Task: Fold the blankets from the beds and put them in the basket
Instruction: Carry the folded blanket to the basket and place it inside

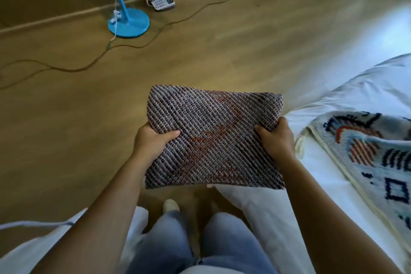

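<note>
Wooden floor (222, 51) carrying a blue lamp base (128, 22), a telephone (162, 0) and a trailing cable (178, 20). A patterned blanket (378, 162) lies on the white bed (322, 173) at right. Left hand (153, 140) and right hand (275, 138) each clamp a side edge of the folded dark woven blanket (213, 135), held above the floor beside the bed's edge. No legible writing.

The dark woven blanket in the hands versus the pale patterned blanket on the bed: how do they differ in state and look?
The dark woven blanket is folded into a compact rectangle, gripped at its sides by the left hand and right hand. The pale patterned blanket lies spread on the white bed, untouched. The dark one has diagonal ribbing with faint reddish marks; the pale one shows blue and red motifs on a light ground. Both look thick and knitted.
</note>
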`<action>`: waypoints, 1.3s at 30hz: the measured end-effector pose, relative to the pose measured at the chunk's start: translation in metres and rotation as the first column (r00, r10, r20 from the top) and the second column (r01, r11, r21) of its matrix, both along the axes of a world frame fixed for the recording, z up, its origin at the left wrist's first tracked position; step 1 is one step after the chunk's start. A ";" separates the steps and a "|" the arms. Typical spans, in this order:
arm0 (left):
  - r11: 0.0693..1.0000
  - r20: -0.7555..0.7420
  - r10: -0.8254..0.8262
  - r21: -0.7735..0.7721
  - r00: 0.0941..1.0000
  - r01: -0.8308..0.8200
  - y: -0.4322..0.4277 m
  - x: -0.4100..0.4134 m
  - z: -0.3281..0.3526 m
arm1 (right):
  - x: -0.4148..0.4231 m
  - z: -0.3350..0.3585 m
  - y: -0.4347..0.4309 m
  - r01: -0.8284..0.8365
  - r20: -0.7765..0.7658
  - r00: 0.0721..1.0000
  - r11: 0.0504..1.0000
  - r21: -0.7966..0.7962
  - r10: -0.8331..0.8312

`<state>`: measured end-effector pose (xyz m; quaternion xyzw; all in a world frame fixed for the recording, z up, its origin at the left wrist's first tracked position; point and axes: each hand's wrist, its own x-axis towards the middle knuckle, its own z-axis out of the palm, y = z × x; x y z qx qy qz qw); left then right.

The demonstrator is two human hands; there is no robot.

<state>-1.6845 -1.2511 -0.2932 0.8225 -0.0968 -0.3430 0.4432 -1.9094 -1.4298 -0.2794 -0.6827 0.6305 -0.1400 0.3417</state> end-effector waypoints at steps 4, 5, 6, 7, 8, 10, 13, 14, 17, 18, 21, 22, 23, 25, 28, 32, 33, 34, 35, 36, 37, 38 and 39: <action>0.991 0.010 -0.133 -0.003 0.991 0.133 -0.074 0.044 0.000 | 0.021 0.001 -0.041 0.138 0.005 0.990 0.990 0.016 -0.138; 0.986 0.002 -0.164 -0.010 0.986 0.164 -0.095 0.051 0.000 | 0.024 0.000 -0.055 0.169 0.013 0.986 0.986 0.014 -0.169; 0.981 0.001 -0.194 -0.011 0.981 0.194 -0.116 0.058 -0.002 | 0.027 -0.001 -0.070 0.201 0.017 0.980 0.980 0.009 -0.201; 0.974 0.006 -0.224 -0.009 0.975 0.224 -0.139 0.064 -0.003 | 0.028 -0.002 -0.085 0.231 0.014 0.973 0.973 0.004 -0.232; 0.966 0.015 -0.257 -0.008 0.966 0.257 -0.162 0.070 -0.005 | 0.030 -0.004 -0.102 0.262 0.012 0.965 0.965 0.003 -0.262; 0.948 0.033 -0.319 -0.005 0.947 0.320 -0.214 0.079 -0.007 | 0.032 -0.010 -0.138 0.308 0.035 0.951 0.951 0.011 -0.309; 0.922 0.074 -0.387 0.006 0.919 0.387 -0.296 0.087 -0.002 | 0.035 -0.013 -0.199 0.368 0.091 0.925 0.929 0.023 -0.369; 0.914 0.084 -0.405 0.015 0.910 0.405 -0.324 0.089 0.001 | 0.035 -0.012 -0.220 0.389 0.097 0.916 0.921 0.025 -0.390; 0.892 0.098 -0.450 0.011 0.888 0.451 -0.403 0.093 0.008 | 0.034 -0.006 -0.284 0.433 0.124 0.894 0.901 0.009 -0.431; 0.885 0.105 -0.464 0.007 0.879 0.466 -0.428 0.095 0.010 | 0.033 -0.004 -0.305 0.446 0.127 0.888 0.895 0.000 -0.443; 0.866 0.114 -0.494 -0.024 0.862 0.499 -0.500 0.097 0.012 | 0.032 0.002 -0.366 0.472 0.121 0.876 0.882 -0.016 -0.467; 0.859 0.109 -0.504 -0.035 0.857 0.510 -0.524 0.098 0.010 | 0.032 0.003 -0.386 0.481 0.120 0.872 0.877 -0.023 -0.475; 0.850 0.107 -0.519 -0.038 0.848 0.525 -0.548 0.098 0.008 | 0.032 0.003 -0.406 0.493 0.112 0.866 0.870 -0.031 -0.487; 0.826 0.111 -0.556 -0.037 0.823 0.563 -0.602 0.102 0.003 | 0.033 0.000 -0.450 0.522 0.100 0.850 0.852 -0.036 -0.517; 0.788 0.110 -0.606 -0.048 0.788 0.614 -0.687 0.105 -0.005 | 0.036 -0.003 -0.517 0.569 0.097 0.820 0.821 -0.044 -0.563; 0.732 0.078 -0.676 -0.040 0.733 0.680 -0.796 0.105 -0.006 | 0.037 -0.002 -0.598 0.655 0.075 0.755 0.755 -0.031 -0.652; 0.712 0.077 -0.697 -0.033 0.712 0.701 -0.823 0.104 -0.005 | 0.035 -0.001 -0.617 0.676 0.075 0.736 0.737 -0.025 -0.673; 0.688 0.077 -0.721 -0.031 0.688 0.725 -0.849 0.101 -0.002 | 0.033 0.000 -0.636 0.697 0.076 0.716 0.717 -0.022 -0.694; 0.664 0.073 -0.744 -0.028 0.664 0.747 -0.875 0.096 -0.001 | 0.029 0.000 -0.653 0.714 0.074 0.699 0.700 -0.018 -0.712; 0.645 0.069 -0.761 -0.024 0.645 0.764 -0.901 0.091 0.000 | 0.025 0.000 -0.671 0.729 0.071 0.683 0.684 -0.013 -0.727; 0.630 0.066 -0.774 -0.022 0.630 0.776 -0.927 0.083 0.000 | 0.019 -0.001 -0.688 0.744 0.072 0.667 0.668 -0.011 -0.741; 0.614 0.065 -0.786 -0.023 0.615 0.789 -0.952 0.075 -0.001 | 0.012 -0.002 -0.706 0.758 0.075 0.651 0.652 -0.013 -0.756; 0.598 0.066 -0.799 -0.024 0.598 0.801 -0.976 0.065 -0.003 | 0.004 -0.004 -0.725 0.772 0.080 0.634 0.636 -0.011 -0.769</action>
